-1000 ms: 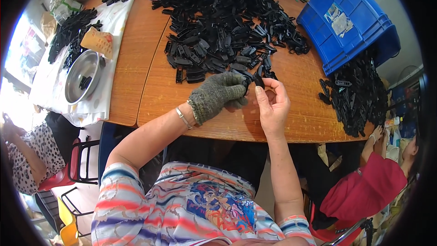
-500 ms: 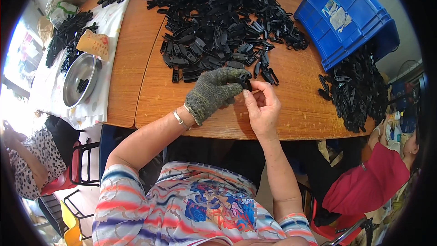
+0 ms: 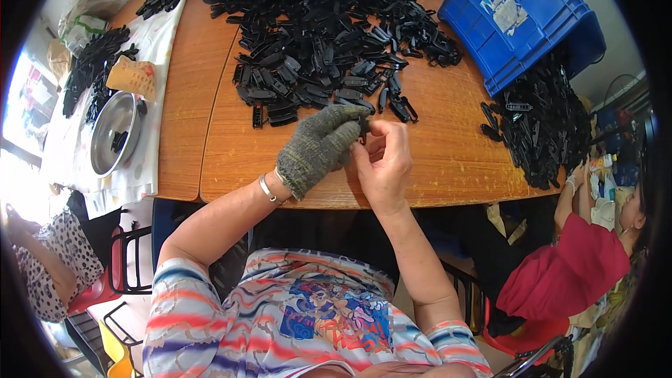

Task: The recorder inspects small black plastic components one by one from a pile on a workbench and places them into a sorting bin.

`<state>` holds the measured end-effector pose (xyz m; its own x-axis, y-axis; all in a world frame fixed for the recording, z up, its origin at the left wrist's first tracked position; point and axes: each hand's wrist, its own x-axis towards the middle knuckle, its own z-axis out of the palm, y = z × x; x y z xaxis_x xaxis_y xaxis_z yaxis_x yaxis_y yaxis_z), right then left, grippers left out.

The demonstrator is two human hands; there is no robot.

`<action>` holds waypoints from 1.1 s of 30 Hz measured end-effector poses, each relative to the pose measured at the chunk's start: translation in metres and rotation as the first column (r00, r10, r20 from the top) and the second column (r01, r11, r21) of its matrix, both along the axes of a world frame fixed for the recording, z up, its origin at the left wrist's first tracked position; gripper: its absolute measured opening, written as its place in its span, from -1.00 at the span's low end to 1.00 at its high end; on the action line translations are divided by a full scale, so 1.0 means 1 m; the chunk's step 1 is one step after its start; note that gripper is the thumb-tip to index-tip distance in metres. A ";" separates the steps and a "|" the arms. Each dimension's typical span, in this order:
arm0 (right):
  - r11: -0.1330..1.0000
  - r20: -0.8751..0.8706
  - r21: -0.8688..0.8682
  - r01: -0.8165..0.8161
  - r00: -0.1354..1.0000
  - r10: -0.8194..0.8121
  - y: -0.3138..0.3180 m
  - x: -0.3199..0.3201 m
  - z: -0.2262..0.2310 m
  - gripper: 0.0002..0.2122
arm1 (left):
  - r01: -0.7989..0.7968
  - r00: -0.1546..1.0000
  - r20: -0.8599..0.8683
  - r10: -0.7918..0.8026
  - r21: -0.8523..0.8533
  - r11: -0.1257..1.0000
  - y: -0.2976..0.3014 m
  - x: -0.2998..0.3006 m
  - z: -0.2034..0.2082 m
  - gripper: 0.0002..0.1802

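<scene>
My left hand (image 3: 316,148), in a grey-green knitted glove, is closed around a small black plastic part (image 3: 363,129) just above the near part of the table. My bare right hand (image 3: 383,166) pinches the same part from the right with thumb and fingers. Most of the part is hidden between my fingers, so its exact kind cannot be made out. Beyond my hands lies a large heap of black plastic pieces (image 3: 308,49), long and narrow, some with open frames. The heap's nearest pieces lie just past my gloved fingertips.
A blue crate (image 3: 528,10) stands tilted at the right, beside another black pile (image 3: 535,133). On the left, a white cloth (image 3: 155,108) bears a steel bowl (image 3: 99,143), a brown paper piece (image 3: 131,77) and more black parts. People sit at both sides of the wooden table (image 3: 448,161).
My right hand has shifted left, closer to the gloved hand, and its grip on the part has changed slightly. The whole view has also moved a little.
</scene>
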<state>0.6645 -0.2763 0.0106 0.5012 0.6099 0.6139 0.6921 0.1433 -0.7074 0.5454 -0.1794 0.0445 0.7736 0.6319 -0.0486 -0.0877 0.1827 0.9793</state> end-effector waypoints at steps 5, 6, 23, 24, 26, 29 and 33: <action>0.988 -0.099 -0.119 -0.102 0.991 0.090 0.000 -0.002 0.002 -0.59 | 0.024 0.999 0.004 -0.032 0.571 0.821 0.007 -0.002 -0.005 -0.71; 0.976 -0.043 -0.149 -0.157 0.987 0.153 0.001 -0.001 0.000 -0.59 | 0.000 0.999 0.034 -0.022 0.544 0.839 0.010 -0.001 -0.015 -0.72; 0.965 -0.017 -0.258 -0.045 0.999 0.042 -0.010 0.091 0.010 -0.85 | 0.318 0.655 -0.692 0.302 0.615 0.722 0.012 -0.202 0.088 -0.79; 0.948 0.103 -0.316 0.042 0.995 -0.010 -0.011 0.104 0.016 -0.84 | 0.357 0.640 -0.694 0.330 0.649 0.672 0.011 -0.214 0.091 -0.79; 0.918 0.244 -0.370 0.139 0.969 -0.049 -0.003 0.121 0.016 -0.85 | 0.303 0.686 -0.620 0.381 0.720 0.624 0.011 -0.218 0.093 -0.77; 0.852 0.305 -0.470 0.230 0.948 -0.087 0.011 0.130 0.016 -0.81 | 0.123 0.727 -0.509 0.462 0.758 0.641 0.010 -0.171 0.089 -0.76; 0.743 0.328 -0.636 0.209 0.945 0.014 0.023 0.118 0.036 -0.81 | 0.057 0.861 -0.235 0.451 0.926 0.374 0.040 -0.113 0.041 -0.68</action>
